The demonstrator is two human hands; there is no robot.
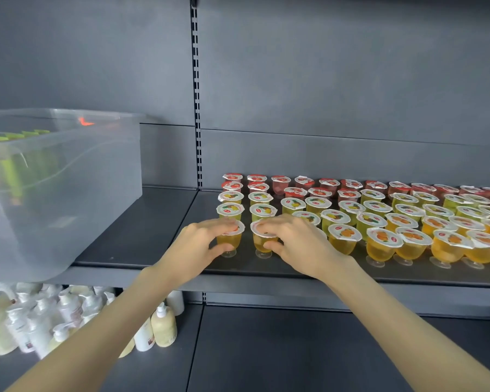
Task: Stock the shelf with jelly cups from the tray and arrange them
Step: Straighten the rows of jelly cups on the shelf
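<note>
Left grip [199, 242]: fingers curled over the lid, thumb on the wall of the end orange cup [233, 240], which stands on the shelf [142, 244]. Right grip [298, 242] has the same hold on the next orange cup [259, 241] at its 3 o'clock. Both cups are upright in the front row.

Step, as I read it: placing or squaring the front row's left end, not fetching. The next move calls for lining both cups up with the columns at 12 o'clock, then letting go straight up so the lids don't snag. After that, it's back to the tray [68, 193] at 9 o'clock. Its contents are blurred green, so I can't tell what's left in it.

Edges: the shelf's front lip [266, 276] is just at 6 o'clock of the cup feet, so don't drag toward yourself. The cups are narrow-footed and look tippy.

Room: there's bare shelf from the end cup out to the tray at 9 o'clock. It's packed at 12 and 3 o'clock. The right wrist hides the gap to the next front cup [345, 236].
</note>
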